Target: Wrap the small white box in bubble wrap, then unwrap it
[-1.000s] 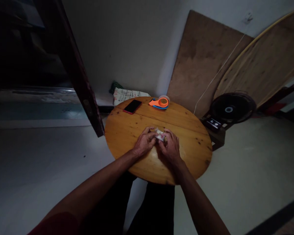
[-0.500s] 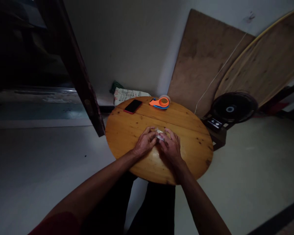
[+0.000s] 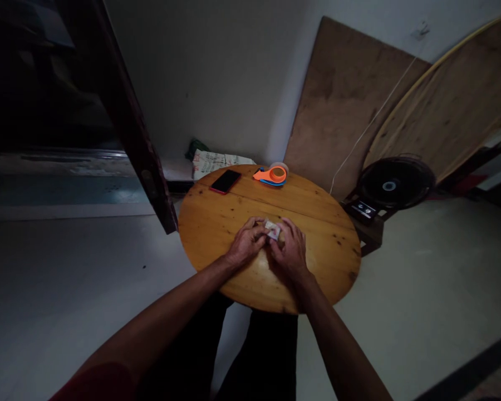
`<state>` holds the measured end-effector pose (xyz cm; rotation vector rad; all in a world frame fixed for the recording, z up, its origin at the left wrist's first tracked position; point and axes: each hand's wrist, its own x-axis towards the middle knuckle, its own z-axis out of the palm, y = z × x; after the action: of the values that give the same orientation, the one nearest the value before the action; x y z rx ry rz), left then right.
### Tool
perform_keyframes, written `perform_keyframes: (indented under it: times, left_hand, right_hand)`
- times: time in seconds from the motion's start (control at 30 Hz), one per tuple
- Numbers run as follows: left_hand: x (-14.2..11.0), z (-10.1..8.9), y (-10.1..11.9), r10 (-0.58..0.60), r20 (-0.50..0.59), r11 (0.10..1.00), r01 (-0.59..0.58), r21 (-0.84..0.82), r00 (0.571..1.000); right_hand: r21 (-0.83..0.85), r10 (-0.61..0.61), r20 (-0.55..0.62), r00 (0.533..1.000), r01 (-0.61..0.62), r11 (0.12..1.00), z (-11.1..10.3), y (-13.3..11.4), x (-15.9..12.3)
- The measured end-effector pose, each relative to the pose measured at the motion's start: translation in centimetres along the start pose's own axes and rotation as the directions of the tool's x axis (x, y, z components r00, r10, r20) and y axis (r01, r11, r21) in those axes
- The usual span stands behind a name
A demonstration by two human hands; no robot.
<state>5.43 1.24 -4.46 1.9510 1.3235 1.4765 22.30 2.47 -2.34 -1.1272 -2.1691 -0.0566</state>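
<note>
A small whitish, flat-looking piece with a pinkish patch [image 3: 272, 230] is between my two hands over the middle of the round wooden table [image 3: 217, 223]. My left hand [image 3: 247, 243] pinches its left side with thumb and fingers. From the right, my right hand [image 3: 291, 248] curls around it, thumb at its lower edge and fingers bent along its far right side. Dim light and its small size hide what the piece is. Both wrists are low over the tabletop.
Toward the table's back edge lie a red-edged phone [image 3: 225, 181] and an orange and blue tape dispenser [image 3: 275, 174]. A black fan [image 3: 390, 186] stands beyond the right edge. Boards [image 3: 317, 106] lean on the wall, and a dark door frame [image 3: 137, 139] rises at left.
The fingers of my right hand have drawn back slightly from the piece, so more of its whitish face shows. My left hand stays in place. The view has shifted slightly.
</note>
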Motion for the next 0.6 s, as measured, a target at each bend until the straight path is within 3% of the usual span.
perform_keyframes:
  times: [0.33,0.6]
  left_hand:
    - [0.04,-0.22,0.64,-0.022,-0.007,1.0,0.022,0.017,1.0]
    - [0.03,-0.29,0.78,-0.029,-0.013,0.999,0.029,0.024,0.999]
  right_hand:
    - [-0.038,-0.043,0.011,0.999,0.043,0.998,-0.14,0.11,-0.04]
    - [0.013,0.005,-0.004,1.0,-0.005,1.0,-0.14,-0.16,0.02]
